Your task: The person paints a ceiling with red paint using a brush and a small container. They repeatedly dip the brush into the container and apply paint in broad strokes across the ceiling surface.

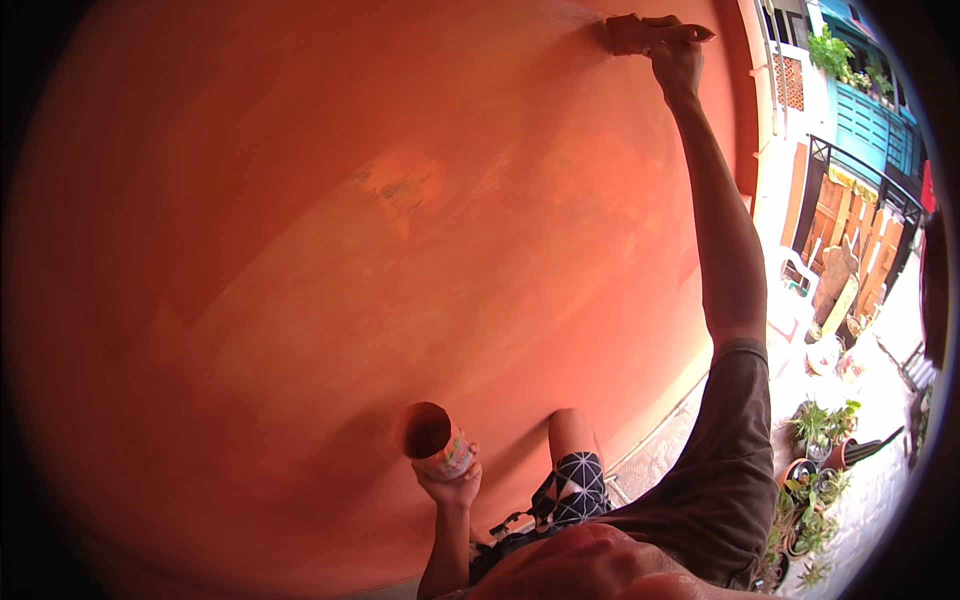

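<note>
High on an orange-red wall [330,270], my right arm is stretched up and my right hand [677,68] grips a wide paintbrush [630,36]. The brush's bristle end meets the wall or is very near it, and its handle points right. Low in front of me, my left hand [455,487] is wrapped round an open-topped can [440,450] with paint smears on its outside. The inside of the can looks dark orange, and how full it is I cannot tell. Patchy, lighter marks show on the middle of the wall.
The wall ends at a narrow edge on the right. Beyond it stand potted plants [822,425], a white plastic chair [797,285], leaning wooden boards [838,240] and a turquoise balcony [872,130]. My bent knee [570,432] is close to the wall's lower part.
</note>
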The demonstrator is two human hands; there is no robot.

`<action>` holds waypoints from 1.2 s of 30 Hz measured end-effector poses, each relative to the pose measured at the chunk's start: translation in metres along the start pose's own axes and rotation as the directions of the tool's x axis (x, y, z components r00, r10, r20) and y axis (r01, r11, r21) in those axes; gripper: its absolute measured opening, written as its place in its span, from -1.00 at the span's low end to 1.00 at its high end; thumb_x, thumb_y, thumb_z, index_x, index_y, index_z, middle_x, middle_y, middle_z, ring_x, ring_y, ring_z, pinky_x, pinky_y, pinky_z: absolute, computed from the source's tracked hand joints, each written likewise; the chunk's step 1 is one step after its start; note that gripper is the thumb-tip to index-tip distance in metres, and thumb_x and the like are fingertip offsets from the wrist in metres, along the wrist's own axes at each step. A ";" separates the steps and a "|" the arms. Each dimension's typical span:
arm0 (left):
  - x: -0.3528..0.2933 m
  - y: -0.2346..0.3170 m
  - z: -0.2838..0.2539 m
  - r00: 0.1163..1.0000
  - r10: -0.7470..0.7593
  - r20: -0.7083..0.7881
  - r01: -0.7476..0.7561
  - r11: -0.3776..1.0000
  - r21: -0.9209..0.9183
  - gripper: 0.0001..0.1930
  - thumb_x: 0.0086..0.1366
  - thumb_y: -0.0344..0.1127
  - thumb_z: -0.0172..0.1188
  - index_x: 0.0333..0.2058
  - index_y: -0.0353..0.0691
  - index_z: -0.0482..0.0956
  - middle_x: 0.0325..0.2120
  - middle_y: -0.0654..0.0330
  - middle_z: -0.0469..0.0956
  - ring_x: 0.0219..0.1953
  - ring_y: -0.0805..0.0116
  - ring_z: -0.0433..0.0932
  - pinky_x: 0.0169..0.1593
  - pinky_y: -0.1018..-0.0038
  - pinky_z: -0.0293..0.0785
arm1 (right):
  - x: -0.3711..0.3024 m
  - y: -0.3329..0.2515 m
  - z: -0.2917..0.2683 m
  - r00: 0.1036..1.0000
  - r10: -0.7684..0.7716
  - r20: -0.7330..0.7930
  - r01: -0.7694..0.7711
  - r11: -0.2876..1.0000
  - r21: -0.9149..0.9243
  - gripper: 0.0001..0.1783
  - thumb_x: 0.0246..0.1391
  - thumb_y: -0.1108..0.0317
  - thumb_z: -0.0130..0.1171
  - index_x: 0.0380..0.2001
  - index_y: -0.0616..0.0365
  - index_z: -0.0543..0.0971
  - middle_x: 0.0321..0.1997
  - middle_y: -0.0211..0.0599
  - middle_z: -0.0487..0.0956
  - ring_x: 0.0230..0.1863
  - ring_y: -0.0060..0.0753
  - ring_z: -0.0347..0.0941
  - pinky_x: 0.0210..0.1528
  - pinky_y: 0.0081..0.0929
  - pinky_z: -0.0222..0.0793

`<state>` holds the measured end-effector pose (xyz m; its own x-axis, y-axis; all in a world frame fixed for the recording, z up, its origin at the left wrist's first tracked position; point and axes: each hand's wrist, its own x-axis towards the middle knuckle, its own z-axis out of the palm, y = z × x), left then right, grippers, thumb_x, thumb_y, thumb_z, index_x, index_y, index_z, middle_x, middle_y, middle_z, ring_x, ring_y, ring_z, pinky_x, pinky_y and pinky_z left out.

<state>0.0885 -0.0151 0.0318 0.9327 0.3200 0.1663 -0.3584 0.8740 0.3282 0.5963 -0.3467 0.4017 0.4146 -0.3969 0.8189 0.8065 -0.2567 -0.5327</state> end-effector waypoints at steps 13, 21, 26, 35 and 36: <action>-0.017 0.007 -0.016 0.995 0.050 -0.090 -0.052 0.998 -0.025 -0.31 0.24 0.35 0.05 0.14 -0.06 0.44 -0.02 0.17 0.49 -0.08 0.01 0.45 -0.48 0.48 0.44 | -0.168 -0.235 0.079 0.874 -0.485 0.005 0.457 0.827 0.328 -0.83 0.01 0.53 0.21 -0.34 0.01 0.65 -0.41 -0.42 0.66 -0.52 -0.20 0.55 -0.55 -0.35 0.39; -0.024 -0.001 0.002 0.996 0.092 -0.004 -0.092 0.995 -0.045 -0.34 0.34 0.26 0.04 0.15 -0.18 0.42 0.02 0.11 0.48 -0.02 0.00 0.47 -0.44 0.48 0.50 | -0.115 -0.215 0.068 0.915 -0.237 0.326 -0.100 0.648 0.755 -0.77 0.12 0.48 0.26 -0.16 0.37 0.58 -0.19 -0.19 0.63 -0.22 -0.44 0.60 -0.12 -0.51 0.56; -0.025 -0.006 -0.023 0.998 0.052 -0.016 -0.053 0.996 -0.067 -0.34 0.31 0.28 0.03 0.15 -0.14 0.43 0.00 0.15 0.50 -0.03 0.01 0.47 -0.44 0.45 0.50 | -0.065 -0.089 0.028 0.994 -0.061 0.085 0.000 0.813 0.582 -0.71 0.15 0.39 0.21 -0.11 0.37 0.58 -0.08 -0.15 0.63 -0.14 -0.33 0.62 -0.05 -0.34 0.64; -0.043 0.026 -0.026 0.989 0.089 -0.122 -0.092 0.996 -0.019 -0.35 0.28 0.30 0.01 0.12 -0.08 0.45 -0.03 0.19 0.51 -0.08 -0.02 0.48 -0.49 0.43 0.43 | -0.151 -0.221 0.065 0.933 -0.352 0.074 0.336 0.927 0.166 -0.89 0.20 0.34 0.20 -0.40 0.00 0.65 -0.43 -0.41 0.66 -0.45 -0.38 0.62 -0.37 -0.40 0.51; -0.042 0.029 -0.022 0.987 0.094 -0.134 -0.096 0.995 -0.011 -0.36 0.28 0.30 0.00 0.11 -0.07 0.46 -0.04 0.20 0.52 -0.08 -0.02 0.48 -0.50 0.43 0.42 | -0.171 -0.246 0.078 0.874 -0.486 -0.002 0.482 0.867 0.124 -0.94 0.15 0.40 0.19 -0.38 -0.02 0.62 -0.40 -0.39 0.65 -0.47 -0.21 0.59 -0.43 -0.33 0.49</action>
<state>0.0397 0.0047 0.0140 0.8918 0.4469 0.0707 -0.4462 0.8429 0.3007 0.3600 -0.1472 0.4096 -0.0299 -0.2237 0.9742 0.9516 -0.3045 -0.0407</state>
